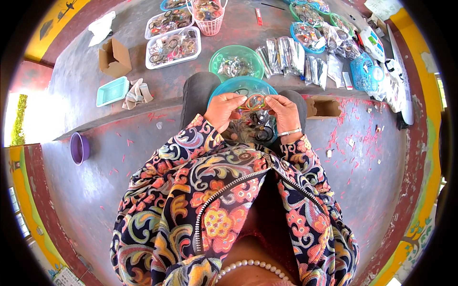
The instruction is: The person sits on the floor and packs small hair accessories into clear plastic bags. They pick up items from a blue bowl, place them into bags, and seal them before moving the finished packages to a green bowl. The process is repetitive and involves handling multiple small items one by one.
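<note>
My left hand (pixel 222 112) and my right hand (pixel 286 113) are raised side by side over a blue basin (pixel 220 87) on my lap. Between thumbs and fingertips they pinch a small bunch of thin multicoloured loops (pixel 255 101), which look like elastic hair bands. Red, green and orangish strands show, stretched from one hand to the other. Dark bands and small items in clear plastic (pixel 257 125) fill the basin below. My wrists partly cover its sides. A silvery bangle circles my right wrist.
Ahead on the raised ledge stand a green basin (pixel 219 61), white trays of loops (pixel 172 47), a pink basket (pixel 208 21), an open cardboard box (pixel 114 58) and a turquoise tray (pixel 112 91). Rightward lie clear packets (pixel 286 55) and a blue basket (pixel 363 71). A purple bucket (pixel 79 148) stands at left.
</note>
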Motion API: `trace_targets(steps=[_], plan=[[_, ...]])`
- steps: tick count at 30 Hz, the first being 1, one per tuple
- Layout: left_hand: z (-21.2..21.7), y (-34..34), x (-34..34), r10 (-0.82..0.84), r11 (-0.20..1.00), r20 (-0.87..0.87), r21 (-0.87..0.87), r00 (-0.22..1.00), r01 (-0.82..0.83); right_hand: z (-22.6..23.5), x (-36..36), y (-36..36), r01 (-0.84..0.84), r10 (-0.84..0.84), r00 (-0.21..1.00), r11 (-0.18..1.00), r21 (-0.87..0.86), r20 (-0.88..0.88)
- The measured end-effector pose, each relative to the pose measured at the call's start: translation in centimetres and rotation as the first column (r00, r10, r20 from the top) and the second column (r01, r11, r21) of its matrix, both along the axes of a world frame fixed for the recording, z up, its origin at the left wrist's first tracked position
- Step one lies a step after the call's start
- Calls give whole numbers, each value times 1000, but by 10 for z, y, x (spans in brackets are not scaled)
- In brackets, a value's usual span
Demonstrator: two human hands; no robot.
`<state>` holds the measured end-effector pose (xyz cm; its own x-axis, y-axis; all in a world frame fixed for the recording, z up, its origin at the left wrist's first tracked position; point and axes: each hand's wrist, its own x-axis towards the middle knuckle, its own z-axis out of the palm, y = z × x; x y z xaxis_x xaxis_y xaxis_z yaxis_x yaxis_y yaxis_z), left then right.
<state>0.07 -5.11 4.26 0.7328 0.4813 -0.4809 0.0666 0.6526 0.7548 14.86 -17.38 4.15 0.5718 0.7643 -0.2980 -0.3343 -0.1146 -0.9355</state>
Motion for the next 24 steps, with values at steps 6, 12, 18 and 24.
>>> trace_targets(steps=[6,12,18,24], plan=[[-7,2,0,-11,991,102,-128,995,24,-6,-3,1,67,-72,991,996,53,116],[-5,3,-1,-33,991,108,-129,994,47,-4,-9,3,92,-117,940,992,91,320],[-7,5,-3,-42,992,99,-110,994,53,-6,-12,5,63,-106,952,986,155,287],[-7,7,-2,-30,995,95,-95,995,39,-2,-13,4,83,-127,957,981,173,262]])
